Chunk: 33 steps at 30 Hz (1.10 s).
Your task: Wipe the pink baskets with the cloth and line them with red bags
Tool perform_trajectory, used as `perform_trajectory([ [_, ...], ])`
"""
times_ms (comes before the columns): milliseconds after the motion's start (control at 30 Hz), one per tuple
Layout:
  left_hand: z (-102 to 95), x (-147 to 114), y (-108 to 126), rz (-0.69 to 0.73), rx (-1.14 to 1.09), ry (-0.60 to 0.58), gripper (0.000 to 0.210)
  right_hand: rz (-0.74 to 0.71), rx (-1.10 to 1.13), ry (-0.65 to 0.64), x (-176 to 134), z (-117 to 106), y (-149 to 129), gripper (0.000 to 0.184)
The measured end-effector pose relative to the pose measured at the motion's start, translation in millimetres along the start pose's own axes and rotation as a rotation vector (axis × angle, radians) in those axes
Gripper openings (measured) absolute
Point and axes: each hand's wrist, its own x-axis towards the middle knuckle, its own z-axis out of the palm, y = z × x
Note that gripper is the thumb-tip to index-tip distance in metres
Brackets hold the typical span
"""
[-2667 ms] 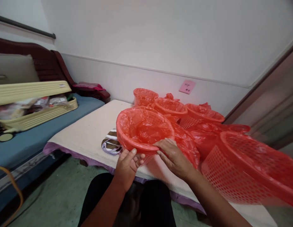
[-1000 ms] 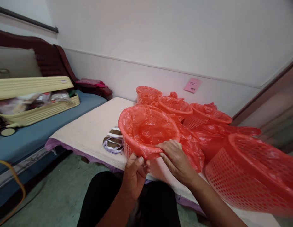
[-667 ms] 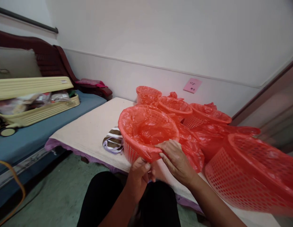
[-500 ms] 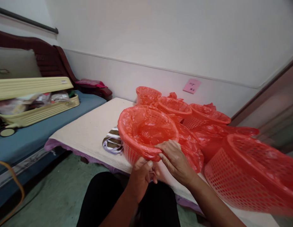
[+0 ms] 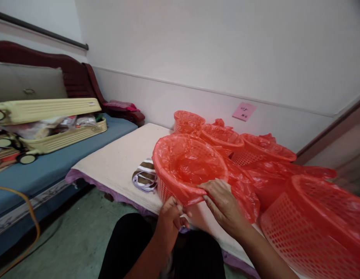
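In front of me stands a red perforated plastic basket, lined with a thin red plastic bag whose edge is folded over the rim. My right hand pinches the bag's edge at the near right of the rim, thumb below and fingers on top. My left hand is closed at the hanging edge of the bag, just below the near rim; its thumb and forefinger touch the film and the other fingers curl loosely. Against the basket's left side lies a folded striped cloth in brown and white.
More bag-lined red baskets stand behind, including a small one, and a large basket is close on the right. All rest on a cream-covered bed. An open yellow suitcase lies on the blue bed at left.
The view has turned slightly left, so everything sits further right. My right hand has drawn the bag's edge out from the rim a little. My left hand has dropped slightly below the rim.
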Motion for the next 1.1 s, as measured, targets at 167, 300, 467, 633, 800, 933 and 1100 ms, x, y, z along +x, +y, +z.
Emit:
perform_trajectory([
  [167,1.3,4,13,0.093,-0.072,0.087,0.021,-0.004,0.000,0.002,-1,1,-1,0.024],
  [300,-0.1,12,24,0.138,-0.068,0.165,0.025,0.006,0.000,-0.009,-1,1,-1,0.023],
  [467,-9.5,22,40,0.241,-0.017,0.257,0.029,0.011,-0.001,-0.019,-1,1,-4,0.023],
  [633,-22.5,27,58,0.362,0.118,0.347,0.026,0.015,0.012,-0.026,-1,-1,-5,0.023],
  [800,-27.2,21,78,0.553,0.271,0.522,0.027,0.018,0.013,-0.034,1,-2,-8,0.019],
  [933,-23.6,18,102,0.678,0.453,0.546,0.027,0.039,-0.016,-0.039,-5,-1,-22,0.018],
  [1100,-14.3,34,127,0.627,0.708,0.475,0.040,0.027,-0.072,-0.002,-26,6,-51,0.020],
])
